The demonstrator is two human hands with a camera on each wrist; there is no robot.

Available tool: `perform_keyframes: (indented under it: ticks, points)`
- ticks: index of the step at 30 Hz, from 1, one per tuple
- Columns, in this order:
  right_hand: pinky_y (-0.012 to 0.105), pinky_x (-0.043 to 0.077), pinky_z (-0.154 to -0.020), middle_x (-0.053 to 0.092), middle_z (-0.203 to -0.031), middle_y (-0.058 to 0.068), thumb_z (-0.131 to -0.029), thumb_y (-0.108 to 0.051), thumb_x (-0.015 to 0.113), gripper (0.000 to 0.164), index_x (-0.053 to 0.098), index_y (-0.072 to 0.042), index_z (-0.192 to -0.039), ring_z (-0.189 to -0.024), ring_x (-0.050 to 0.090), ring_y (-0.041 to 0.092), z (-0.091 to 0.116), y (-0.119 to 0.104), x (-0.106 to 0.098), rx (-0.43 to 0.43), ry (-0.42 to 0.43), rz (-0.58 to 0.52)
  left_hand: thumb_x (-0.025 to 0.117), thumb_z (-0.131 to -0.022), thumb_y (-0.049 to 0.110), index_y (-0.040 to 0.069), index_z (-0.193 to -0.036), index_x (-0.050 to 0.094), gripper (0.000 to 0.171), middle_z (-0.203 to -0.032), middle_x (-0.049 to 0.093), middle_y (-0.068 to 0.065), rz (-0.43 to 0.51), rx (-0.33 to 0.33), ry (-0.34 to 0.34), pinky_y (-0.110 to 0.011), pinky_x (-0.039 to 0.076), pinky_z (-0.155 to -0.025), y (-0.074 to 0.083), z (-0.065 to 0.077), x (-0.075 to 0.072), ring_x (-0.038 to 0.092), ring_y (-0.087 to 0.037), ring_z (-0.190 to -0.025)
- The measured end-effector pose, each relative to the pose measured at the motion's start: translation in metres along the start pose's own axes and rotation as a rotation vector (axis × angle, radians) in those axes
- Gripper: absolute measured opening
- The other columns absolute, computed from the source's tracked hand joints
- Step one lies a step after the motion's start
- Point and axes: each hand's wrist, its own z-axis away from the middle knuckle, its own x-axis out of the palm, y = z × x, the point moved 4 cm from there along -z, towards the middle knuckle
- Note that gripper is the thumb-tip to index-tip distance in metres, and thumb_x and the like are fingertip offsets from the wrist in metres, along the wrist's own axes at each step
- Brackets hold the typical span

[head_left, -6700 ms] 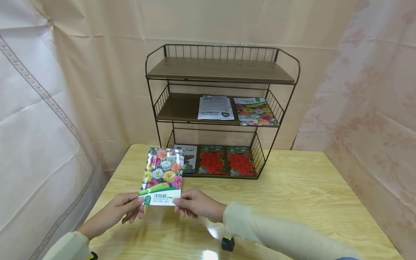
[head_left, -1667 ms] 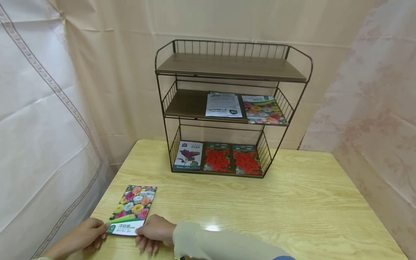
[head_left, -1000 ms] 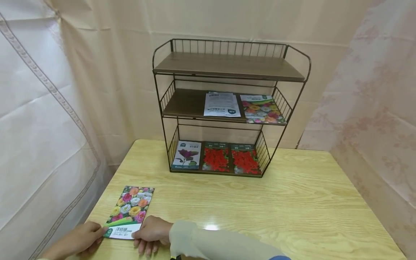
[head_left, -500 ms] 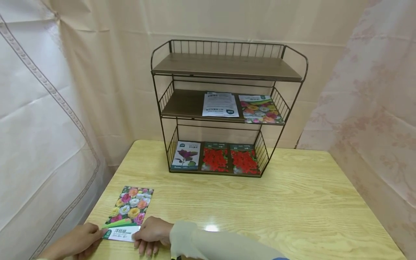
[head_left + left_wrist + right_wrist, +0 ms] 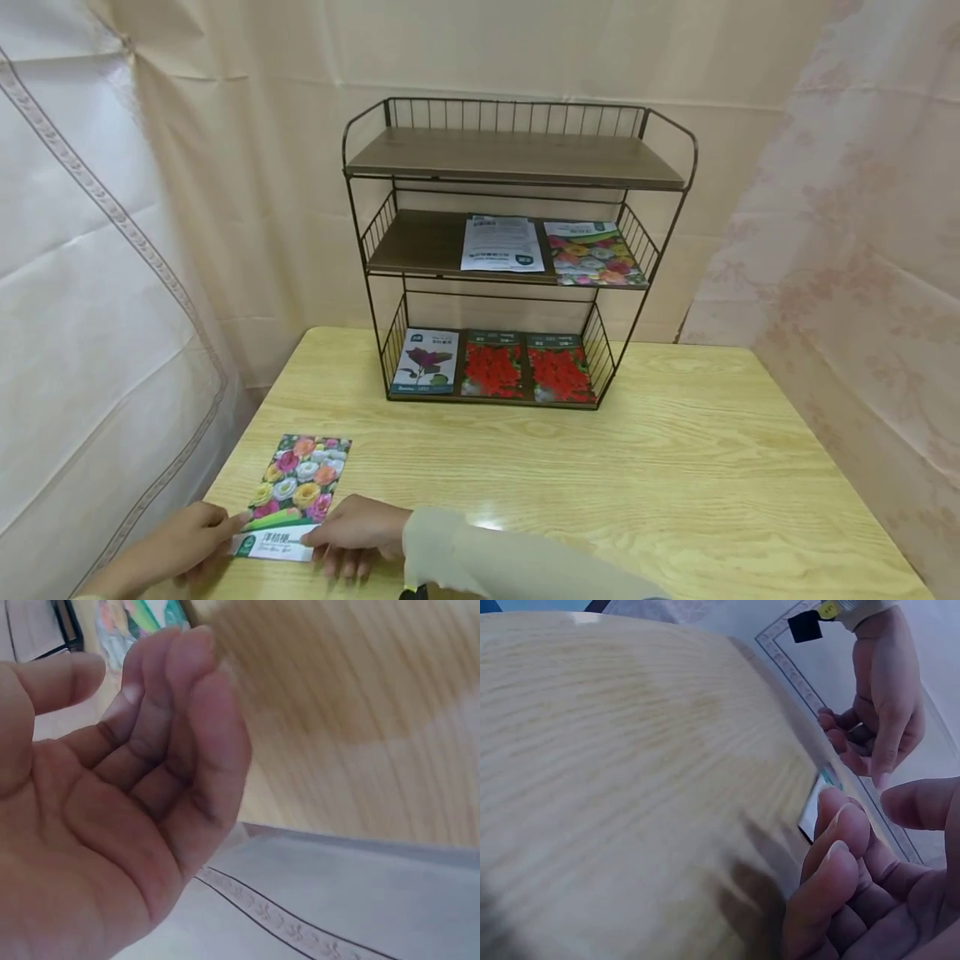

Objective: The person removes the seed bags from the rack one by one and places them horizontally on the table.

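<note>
At the lower left of the head view, the left hand (image 5: 180, 542) is reaching in from the frame's bottom corner, its thumb tip overlapping the left edge of a flower packet (image 5: 296, 492) near the green stripe. In the left wrist view its fingers are curving loosely, with a gap showing between thumb and fingertips and nothing pinched there. The packet is lying on the table, its bright blooms facing up and its white label strip sitting between the two hands. Just right of it, the right hand (image 5: 360, 533) is touching the label's lower right corner with its thumb; in the right wrist view those fingers are bending softly, a narrow gap separating them from the thumb.

A white cloth (image 5: 97, 292) is hanging along the left of the frame, and beige cloth (image 5: 300, 167) is covering the back. The pale wood-grain table (image 5: 675, 467) is filling the lower half. At centre, a three-tier rack (image 5: 517, 154) is standing on it, its lowest tier holding a purple-leaf packet (image 5: 426, 362) and two red-flower packets (image 5: 492, 367), its middle tier a white printed packet (image 5: 501, 243) and a multicoloured packet (image 5: 596, 252). Pink-patterned cloth (image 5: 847, 275) is draping the right side.
</note>
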Motion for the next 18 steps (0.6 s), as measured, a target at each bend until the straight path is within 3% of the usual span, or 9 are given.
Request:
perform_keyframes:
  ticks: [6,13,18]
  points:
    - [0.021,0.033,-0.038,0.060,-0.056,0.001,-0.098,-0.038,0.068,0.039,0.075,-0.006,-0.079,-0.041,0.042,0.009,0.004,-0.008,-0.018,-0.036,0.012,0.015,0.051,-0.109,0.029,0.007,-0.073,0.059,0.043,-0.056,0.053,-0.002,0.058,0.062,0.050,-0.023,0.038,-0.043,0.017,-0.005,-0.002,0.045,-0.012,-0.046]
    - [0.023,0.037,-0.038,0.064,-0.061,0.005,-0.097,-0.037,0.068,0.036,0.075,-0.005,-0.081,-0.043,0.043,0.011,0.010,-0.019,-0.030,-0.105,0.076,0.029,0.049,-0.110,0.034,-0.001,-0.083,0.059,0.046,-0.068,0.059,-0.006,0.220,0.096,-0.010,-0.030,0.050,-0.050,0.029,-0.010,-0.003,0.055,-0.016,-0.057]
    - [0.025,0.039,-0.041,0.067,-0.067,0.008,-0.097,-0.039,0.066,0.038,0.075,-0.005,-0.084,-0.046,0.046,0.013,0.016,-0.026,-0.039,-0.133,0.109,0.069,0.050,-0.110,0.037,-0.002,-0.089,0.061,0.045,-0.075,0.059,-0.006,0.247,0.094,-0.012,-0.032,0.052,-0.054,0.037,-0.017,-0.001,0.057,-0.017,-0.062]
